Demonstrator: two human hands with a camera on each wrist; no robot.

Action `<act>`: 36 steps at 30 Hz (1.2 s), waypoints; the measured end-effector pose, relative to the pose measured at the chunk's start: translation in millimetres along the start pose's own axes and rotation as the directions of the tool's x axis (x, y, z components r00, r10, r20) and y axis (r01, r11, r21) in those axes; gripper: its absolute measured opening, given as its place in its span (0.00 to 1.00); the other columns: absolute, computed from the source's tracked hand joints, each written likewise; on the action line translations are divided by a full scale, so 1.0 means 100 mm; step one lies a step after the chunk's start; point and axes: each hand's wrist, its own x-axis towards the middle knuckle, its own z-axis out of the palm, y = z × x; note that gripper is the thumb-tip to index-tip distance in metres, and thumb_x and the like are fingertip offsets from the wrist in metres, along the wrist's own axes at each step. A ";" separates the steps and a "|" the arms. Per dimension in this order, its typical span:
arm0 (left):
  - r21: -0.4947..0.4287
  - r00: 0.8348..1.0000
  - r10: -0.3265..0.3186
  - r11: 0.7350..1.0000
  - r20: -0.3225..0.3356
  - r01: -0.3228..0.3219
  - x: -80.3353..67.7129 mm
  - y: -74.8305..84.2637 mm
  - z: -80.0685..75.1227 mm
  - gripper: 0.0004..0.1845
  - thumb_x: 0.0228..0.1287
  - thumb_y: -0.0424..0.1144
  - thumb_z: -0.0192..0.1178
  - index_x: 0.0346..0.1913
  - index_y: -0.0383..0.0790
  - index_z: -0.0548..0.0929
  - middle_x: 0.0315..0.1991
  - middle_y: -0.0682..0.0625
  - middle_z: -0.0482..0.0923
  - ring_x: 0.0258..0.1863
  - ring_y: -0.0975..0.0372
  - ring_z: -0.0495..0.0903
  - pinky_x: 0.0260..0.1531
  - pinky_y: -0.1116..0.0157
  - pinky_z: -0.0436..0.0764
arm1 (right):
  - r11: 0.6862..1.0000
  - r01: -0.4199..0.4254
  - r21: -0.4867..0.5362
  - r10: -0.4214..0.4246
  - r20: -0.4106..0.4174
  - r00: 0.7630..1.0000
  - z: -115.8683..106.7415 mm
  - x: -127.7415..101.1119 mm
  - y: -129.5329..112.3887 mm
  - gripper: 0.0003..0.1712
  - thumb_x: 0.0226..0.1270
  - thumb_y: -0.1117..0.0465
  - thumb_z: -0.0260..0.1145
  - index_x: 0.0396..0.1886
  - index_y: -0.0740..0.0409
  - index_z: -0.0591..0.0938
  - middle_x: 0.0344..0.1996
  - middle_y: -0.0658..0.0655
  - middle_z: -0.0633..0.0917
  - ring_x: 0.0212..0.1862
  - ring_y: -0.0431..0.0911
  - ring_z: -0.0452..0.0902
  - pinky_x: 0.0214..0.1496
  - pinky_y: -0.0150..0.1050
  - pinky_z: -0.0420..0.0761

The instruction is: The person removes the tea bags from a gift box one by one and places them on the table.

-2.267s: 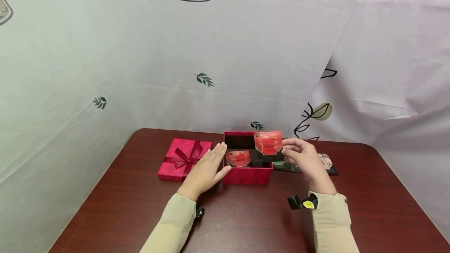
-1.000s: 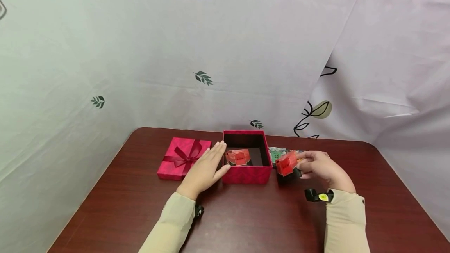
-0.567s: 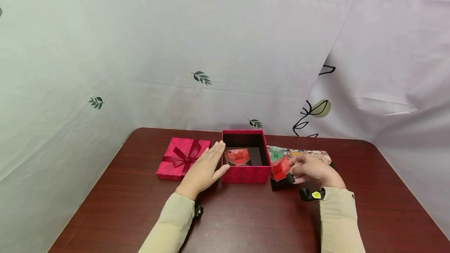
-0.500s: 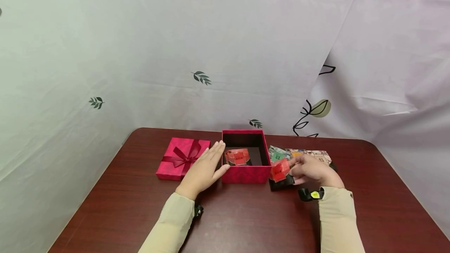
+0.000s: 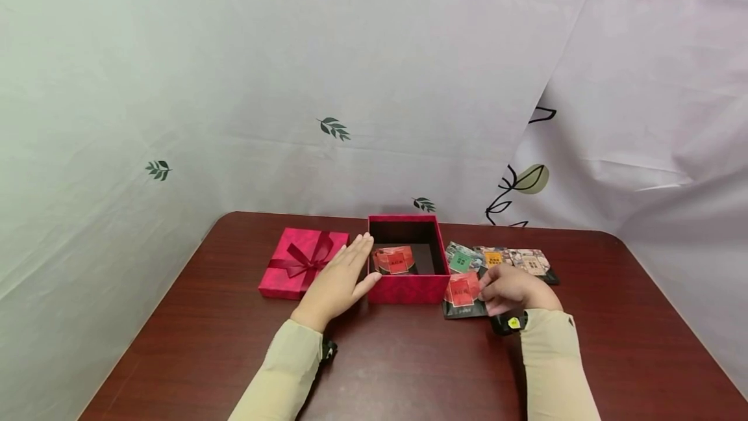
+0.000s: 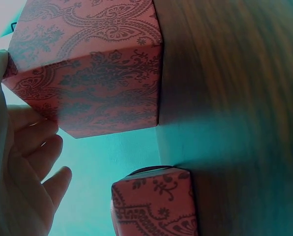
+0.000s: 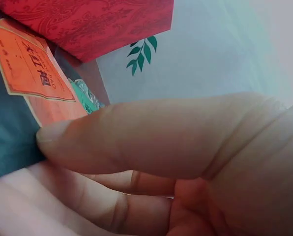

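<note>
At the right edge of a red-and-black tea sachet [image 5: 461, 292], my right hand [image 5: 510, 288] pinches it between thumb and fingers. The sachet lies almost flat on the table, right of the open red gift box [image 5: 409, 290]. In the right wrist view the thumb presses the corner of the tea sachet [image 7: 32, 64], whose label faces up. My left hand [image 5: 339, 281] rests against the box's left side, fingers straight, thumb at the front corner. The left wrist view has the patterned box [image 6: 102, 88] beside that hand. Inside the box lies another red tea sachet [image 5: 395, 261].
Behind the pinched sachet, a green-labelled sachet [image 5: 461, 258], an orange-labelled sachet [image 5: 493, 257] and a cream-labelled sachet [image 5: 532, 263] lie in a row. A box lid [image 5: 298, 264] with a dark red ribbon bow sits left of the box. White cloth [image 5: 374, 167] hangs behind the table [image 5: 397, 369].
My right hand carried the red sachet from above the box to the right and lowered it onto the table, now flatter. The green-labelled sachet got turned slightly. The left hand stayed put.
</note>
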 end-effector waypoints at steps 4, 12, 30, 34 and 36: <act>-0.005 1.000 0.006 1.000 -0.005 -0.006 0.00 -0.01 0.00 0.39 0.76 0.56 0.54 0.78 0.35 0.60 0.79 0.42 0.57 0.79 0.53 0.54 0.76 0.50 0.57 | 0.999 0.013 -0.033 -0.013 0.011 1.000 0.02 0.00 0.00 0.02 0.64 0.73 0.62 0.36 0.70 0.79 0.24 0.58 0.81 0.21 0.42 0.82 0.26 0.35 0.85; -0.011 1.000 0.000 1.000 -0.001 0.000 0.01 -0.01 0.00 0.39 0.76 0.55 0.54 0.79 0.35 0.60 0.79 0.42 0.56 0.79 0.53 0.53 0.76 0.52 0.56 | 0.991 -0.019 -0.135 0.012 -0.055 0.998 0.03 -0.04 -0.04 0.03 0.64 0.70 0.66 0.30 0.67 0.81 0.20 0.56 0.81 0.19 0.41 0.79 0.23 0.33 0.82; -0.001 1.000 -0.005 1.000 0.002 0.005 0.00 0.00 0.00 0.39 0.76 0.55 0.54 0.78 0.35 0.60 0.79 0.42 0.56 0.79 0.54 0.53 0.76 0.52 0.55 | 0.953 0.278 -0.118 -0.298 -0.223 0.928 0.10 -0.19 -0.41 0.13 0.75 0.64 0.61 0.48 0.73 0.78 0.32 0.63 0.85 0.32 0.52 0.84 0.36 0.43 0.87; 0.001 1.000 0.001 1.000 -0.004 -0.001 0.00 0.00 0.01 0.38 0.76 0.55 0.54 0.78 0.35 0.60 0.79 0.42 0.57 0.79 0.54 0.53 0.76 0.51 0.56 | 0.943 0.319 -0.093 -0.332 -0.286 0.899 0.18 -0.18 -0.51 0.14 0.75 0.62 0.62 0.50 0.71 0.79 0.32 0.62 0.85 0.32 0.50 0.84 0.37 0.43 0.87; 0.001 1.000 0.004 1.000 -0.006 -0.004 0.00 0.00 0.00 0.38 0.76 0.55 0.54 0.78 0.35 0.61 0.79 0.42 0.57 0.79 0.54 0.53 0.76 0.51 0.56 | 0.936 0.343 -0.076 -0.349 -0.316 0.882 0.23 -0.18 -0.56 0.13 0.75 0.62 0.62 0.48 0.70 0.81 0.31 0.62 0.85 0.32 0.49 0.83 0.36 0.42 0.87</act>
